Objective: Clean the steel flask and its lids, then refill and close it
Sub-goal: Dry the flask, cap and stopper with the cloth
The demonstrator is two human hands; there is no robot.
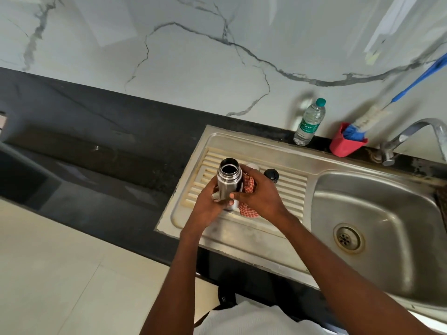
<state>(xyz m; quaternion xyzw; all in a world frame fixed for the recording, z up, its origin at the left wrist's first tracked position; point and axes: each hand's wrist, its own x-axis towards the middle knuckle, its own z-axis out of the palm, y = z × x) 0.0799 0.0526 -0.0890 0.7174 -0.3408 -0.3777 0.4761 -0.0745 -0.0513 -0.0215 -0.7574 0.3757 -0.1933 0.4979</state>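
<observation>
The steel flask [228, 181] is held upright over the sink's ribbed drainboard [287, 187], its mouth open and dark inside. My left hand [209, 206] grips its lower part from the left. My right hand [260, 195] wraps around its right side and presses an orange checked cloth [249, 189] against the steel. A black lid [271, 175] stands on the drainboard just behind my right hand. A pale rounded lid [252, 165] shows partly above my right fingers.
A plastic water bottle [309, 123] with a green cap stands at the wall behind the sink. A red holder [346, 143] with a blue-handled brush [377, 114] sits beside the tap [411, 134]. The basin [377, 226] lies to the right, black counter [96, 141] to the left.
</observation>
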